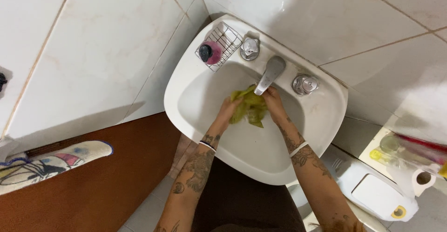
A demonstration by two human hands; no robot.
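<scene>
A: Your left hand (229, 109) and right hand (274, 102) each have their grip clamped on the yellow-green cloth (249, 107), bunched between them just under the spout (270, 75), inside the white basin (321, 120).

B: So which step?

A: I judge you are washing or wringing it; whether water runs I cannot tell. A next move would call for twisting the 2 ends against each other, low in the bowl.

B: Anything in the way?

A: The spout sits just above your knuckles. 2 tap handles (250, 48) flank it, and a wire soap rack (221, 45) holds a pink thing at the corner. A white jug (372, 192) stands on the floor, well apart.
</scene>
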